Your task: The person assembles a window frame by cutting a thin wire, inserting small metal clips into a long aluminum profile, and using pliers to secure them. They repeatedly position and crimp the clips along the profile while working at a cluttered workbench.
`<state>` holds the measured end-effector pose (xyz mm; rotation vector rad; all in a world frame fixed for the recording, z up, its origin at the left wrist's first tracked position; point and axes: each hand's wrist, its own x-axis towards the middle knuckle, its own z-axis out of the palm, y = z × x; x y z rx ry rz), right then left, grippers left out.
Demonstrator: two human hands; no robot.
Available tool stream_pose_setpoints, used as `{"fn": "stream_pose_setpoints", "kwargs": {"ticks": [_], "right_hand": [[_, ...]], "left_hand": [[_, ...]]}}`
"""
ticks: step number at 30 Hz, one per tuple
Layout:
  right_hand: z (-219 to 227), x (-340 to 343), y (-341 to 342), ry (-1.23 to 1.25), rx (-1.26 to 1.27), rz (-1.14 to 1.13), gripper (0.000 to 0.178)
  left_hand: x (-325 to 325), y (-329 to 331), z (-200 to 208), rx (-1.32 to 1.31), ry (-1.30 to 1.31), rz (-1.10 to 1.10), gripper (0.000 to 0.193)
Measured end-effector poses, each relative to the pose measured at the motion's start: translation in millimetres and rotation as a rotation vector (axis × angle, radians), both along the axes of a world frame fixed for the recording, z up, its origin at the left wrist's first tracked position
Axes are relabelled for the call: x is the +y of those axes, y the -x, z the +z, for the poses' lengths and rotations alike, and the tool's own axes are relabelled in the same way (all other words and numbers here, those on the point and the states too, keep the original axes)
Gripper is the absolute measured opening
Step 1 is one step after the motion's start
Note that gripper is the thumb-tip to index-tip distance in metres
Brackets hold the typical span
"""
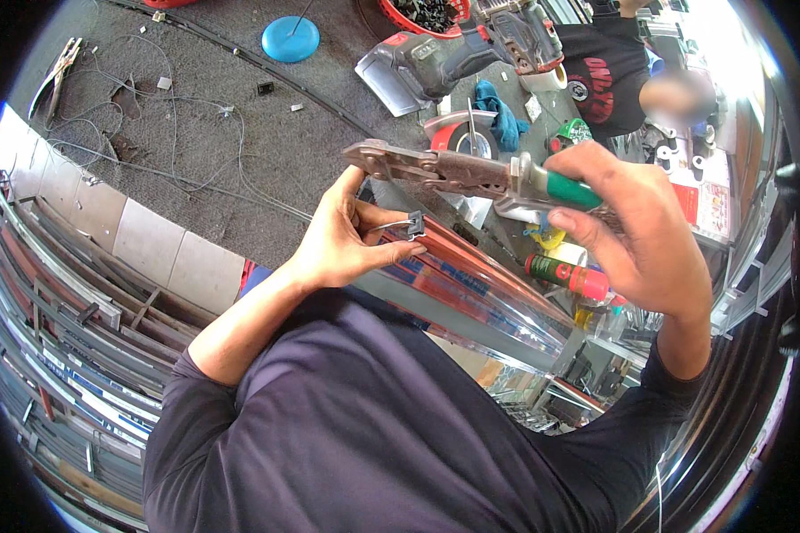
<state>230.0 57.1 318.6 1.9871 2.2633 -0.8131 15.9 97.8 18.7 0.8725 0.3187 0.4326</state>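
My left hand [340, 233] pinches a small black fitting [416, 224] between thumb and fingers. A thin wire or cable runs at the fitting, mostly behind the fingers. In my right hand [651, 233] are metal pliers [467, 173] with green grips, held above and to the right of the fitting. Their worn jaw end points left and overlaps the tips of my left fingers in this view; whether they touch, I cannot tell. Below the pliers, long brown and clear-wrapped profiles [493, 280] slant away to the right.
A cordless power tool [431, 67] stands beyond my hands. Around it are a red basket [384, 7] of black parts, a blue disc [290, 39], a blue cloth [505, 115] and a red-green can [569, 275]. Loose wire [174, 124] lies at left; another person [600, 75] is at far right.
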Motion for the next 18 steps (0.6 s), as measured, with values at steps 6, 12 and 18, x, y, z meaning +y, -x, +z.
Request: {"fn": "stream_pose_setpoints", "kwargs": {"ticks": [6, 12, 18], "right_hand": [[3.4, -1.7, 4.8, 0.062, -0.058, 0.018, 0.032], [0.0, -2.6, 4.5, 0.171, -0.221, 0.15, 0.034], [1.7, -3.5, 6.5, 0.107, -0.204, 0.119, 0.031]], "left_hand": [[0.0, 2.2, 4.9, 0.022, 0.021, -0.04, 0.084], [0.1, 0.8, 0.2, -0.002, -0.018, -0.038, 0.089], [-5.1, -2.6, 0.0, 0.037, -0.017, -0.022, 0.084]]}}
